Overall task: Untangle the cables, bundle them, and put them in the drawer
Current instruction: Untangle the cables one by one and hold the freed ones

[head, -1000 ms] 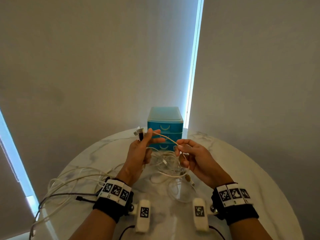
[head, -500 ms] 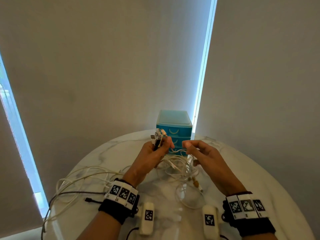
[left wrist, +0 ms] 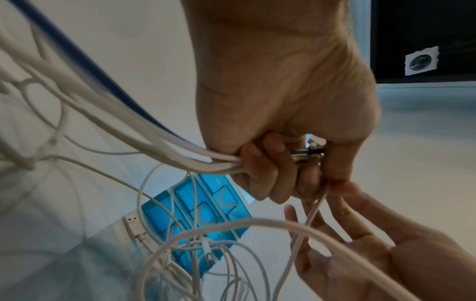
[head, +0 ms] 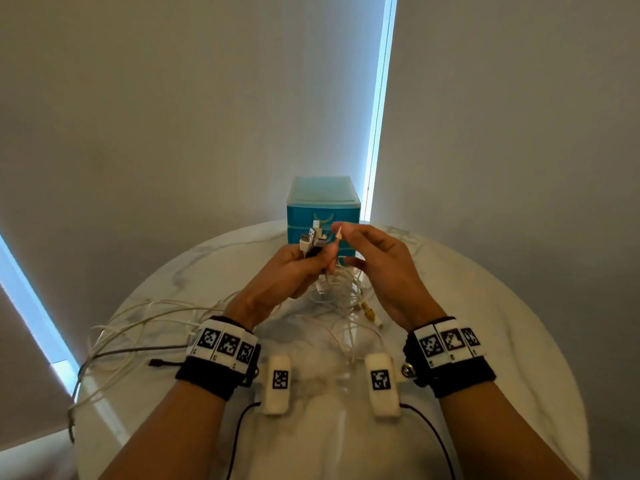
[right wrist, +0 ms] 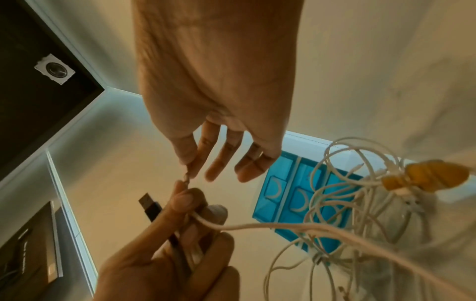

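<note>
My left hand [head: 294,268] is raised over the table and grips a bunch of cable ends, with several USB plugs [head: 313,239] sticking up out of the fist. In the left wrist view the white cables [left wrist: 159,138] run out of that fist [left wrist: 278,163] to the left. My right hand [head: 367,254] pinches the tip of a thin white cable [head: 337,233] between thumb and forefinger, right beside the plugs; its other fingers are spread. In the right wrist view the pinch [right wrist: 189,169] sits just above the left thumb. A tangle of white cables [head: 346,289] lies under both hands.
A small blue drawer unit [head: 323,213] stands at the far edge of the round marble table [head: 485,323], all its drawers closed. More cable loops [head: 138,323] trail off the table's left edge. A yellow connector [head: 367,311] lies in the tangle.
The right hand has brought the thin cable's end up to the left hand's bunch of plugs. Both hands have risen slightly and closed together.
</note>
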`<state>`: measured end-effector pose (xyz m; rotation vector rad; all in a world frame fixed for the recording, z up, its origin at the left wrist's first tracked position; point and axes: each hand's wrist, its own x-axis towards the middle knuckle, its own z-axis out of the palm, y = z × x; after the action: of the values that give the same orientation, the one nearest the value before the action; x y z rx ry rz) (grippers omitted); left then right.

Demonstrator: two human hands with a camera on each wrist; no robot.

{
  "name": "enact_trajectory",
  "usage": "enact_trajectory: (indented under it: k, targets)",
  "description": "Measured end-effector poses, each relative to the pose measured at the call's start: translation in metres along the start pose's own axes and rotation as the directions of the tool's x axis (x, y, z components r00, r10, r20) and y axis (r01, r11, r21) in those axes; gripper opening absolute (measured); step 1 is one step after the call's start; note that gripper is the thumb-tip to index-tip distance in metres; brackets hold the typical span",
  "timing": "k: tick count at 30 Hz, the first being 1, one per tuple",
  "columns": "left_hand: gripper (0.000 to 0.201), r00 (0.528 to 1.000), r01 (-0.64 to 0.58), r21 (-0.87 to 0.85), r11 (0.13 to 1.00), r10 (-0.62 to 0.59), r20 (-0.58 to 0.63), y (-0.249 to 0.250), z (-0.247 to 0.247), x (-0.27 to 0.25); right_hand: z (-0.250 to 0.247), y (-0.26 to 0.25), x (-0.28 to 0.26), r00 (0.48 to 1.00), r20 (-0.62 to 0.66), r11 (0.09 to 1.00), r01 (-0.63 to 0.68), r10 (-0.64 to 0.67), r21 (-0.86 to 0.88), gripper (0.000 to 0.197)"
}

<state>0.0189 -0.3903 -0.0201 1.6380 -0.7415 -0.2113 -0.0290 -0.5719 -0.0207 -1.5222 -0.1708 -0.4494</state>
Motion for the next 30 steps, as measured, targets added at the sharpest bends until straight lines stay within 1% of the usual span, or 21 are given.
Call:
enact_trajectory:
  k: [2, 4, 5, 6, 7, 8, 9, 10, 11, 12, 13, 16, 17, 18, 20, 22, 24, 25, 27, 28, 30]
  targets:
    - [0.035, 0.999, -0.021, -0.133, 0.991, 0.015, -0.048, -0.003, -0.008, 0.003, -0.002, -0.003, -0.001, 1.000, 0.016, 0.998, -0.023, 0.024, -0.057, 0.032]
    - [0.033, 0.983, -0.091, -0.282, 0.955, 0.042, -0.177, -0.001, -0.018, 0.006, -0.006, -0.006, -0.002, 0.994, 0.077, 0.975, -0.059, 0.077, -0.213, 0.041]
    - [0.032, 0.968, -0.146, -0.360, 0.922, 0.058, -0.244, 0.005, -0.023, 0.007, -0.008, -0.005, -0.003, 0.983, 0.129, 0.947, -0.085, 0.131, -0.308, 0.047]
    - [0.032, 0.949, -0.209, -0.429, 0.879, 0.075, -0.307, 0.010, -0.029, 0.007, -0.008, -0.005, -0.006, 0.958, 0.199, 0.904, -0.111, 0.208, -0.412, 0.055]
    - [0.032, 0.928, -0.273, -0.477, 0.835, 0.098, -0.360, 0.017, -0.036, 0.008, -0.006, -0.004, -0.008, 0.921, 0.270, 0.841, -0.102, 0.282, -0.532, 0.063]
    - [0.032, 0.907, -0.331, -0.499, 0.801, 0.124, -0.402, 0.023, -0.041, 0.008, -0.003, 0.000, -0.010, 0.881, 0.339, 0.763, -0.038, 0.330, -0.645, 0.068]
    - [0.033, 0.889, -0.375, -0.506, 0.777, 0.146, -0.435, 0.029, -0.047, 0.008, 0.001, 0.004, -0.011, 0.842, 0.404, 0.691, 0.052, 0.358, -0.721, 0.068]
    - [0.033, 0.875, -0.403, -0.512, 0.758, 0.156, -0.458, 0.033, -0.050, 0.008, 0.006, 0.009, -0.013, 0.812, 0.451, 0.651, 0.119, 0.371, -0.749, 0.063]
    - [0.034, 0.865, -0.424, -0.515, 0.745, 0.165, -0.473, 0.037, -0.053, 0.008, 0.012, 0.012, -0.013, 0.796, 0.476, 0.650, 0.142, 0.374, -0.747, 0.058]
    - [0.035, 0.860, -0.437, -0.521, 0.734, 0.171, -0.480, 0.041, -0.054, 0.008, 0.016, 0.016, -0.013, 0.796, 0.479, 0.669, 0.129, 0.370, -0.732, 0.056]
    - [0.037, 0.858, -0.445, -0.527, 0.724, 0.176, -0.483, 0.043, -0.054, 0.009, 0.019, 0.019, -0.013, 0.812, 0.461, 0.698, 0.095, 0.358, -0.709, 0.059]
    - [0.038, 0.861, -0.453, -0.538, 0.710, 0.194, -0.469, 0.051, -0.050, 0.010, 0.024, 0.029, -0.004, 0.907, 0.323, 0.760, 0.006, 0.269, -0.650, 0.076]
    - [0.036, 0.865, -0.451, -0.533, 0.716, 0.202, -0.459, 0.054, -0.048, 0.011, 0.028, 0.031, -0.001, 0.922, 0.294, 0.782, -0.014, 0.251, -0.623, 0.080]
    - [0.035, 0.867, -0.449, -0.520, 0.727, 0.212, -0.451, 0.058, -0.045, 0.013, 0.033, 0.034, 0.001, 0.924, 0.293, 0.798, -0.019, 0.244, -0.603, 0.080]
    - [0.034, 0.866, -0.447, -0.472, 0.760, 0.235, -0.442, 0.069, -0.039, 0.016, 0.044, 0.036, 0.005, 0.905, 0.339, 0.775, 0.016, 0.257, -0.631, 0.071]
    - [0.033, 0.855, -0.456, -0.415, 0.787, 0.257, -0.451, 0.080, -0.041, 0.019, 0.055, 0.039, 0.010, 0.874, 0.396, 0.723, 0.078, 0.283, -0.687, 0.047]
    - [0.032, 0.835, -0.489, -0.410, 0.770, 0.279, -0.474, 0.090, -0.054, 0.020, 0.059, 0.040, 0.013, 0.866, 0.420, 0.695, 0.124, 0.273, -0.708, 0.025]
    - [0.032, 0.823, -0.510, -0.431, 0.744, 0.277, -0.497, 0.094, -0.063, 0.019, 0.057, 0.038, 0.014, 0.870, 0.417, 0.692, 0.131, 0.263, -0.710, 0.021]
    - [0.031, 0.796, -0.533, -0.466, 0.706, 0.233, -0.558, 0.098, -0.082, 0.018, 0.047, 0.026, 0.020, 0.896, 0.376, 0.692, 0.118, 0.235, -0.712, 0.020]
    - [0.032, 0.776, -0.537, -0.465, 0.704, 0.196, -0.599, 0.100, -0.090, 0.020, 0.039, 0.014, 0.025, 0.919, 0.341, 0.719, 0.101, 0.197, -0.687, 0.020]
    - [0.033, 0.718, -0.527, -0.417, 0.741, 0.125, -0.685, 0.097, -0.100, 0.022, 0.020, -0.019, 0.037, 0.974, 0.216, 0.825, 0.070, 0.065, -0.561, 0.017]
